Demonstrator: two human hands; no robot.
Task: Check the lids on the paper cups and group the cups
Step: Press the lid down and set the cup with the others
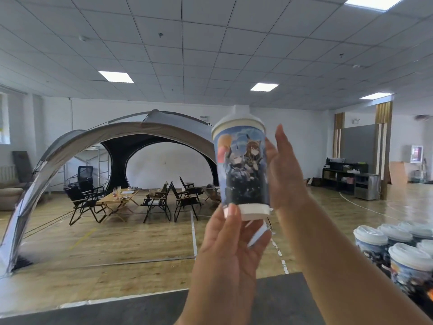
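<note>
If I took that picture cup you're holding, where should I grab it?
Round the printed middle of the cup, coming from its bare left side: the left hand pinches the bottom, the right hand lies flat along the right, and the lid might pop off.

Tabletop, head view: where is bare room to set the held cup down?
Bare dark tabletop lies left of the left forearm, up to the table's far edge. A narrower strip shows between the two forearms. The right side, beyond the right forearm, is crowded with lidded cups.
</note>
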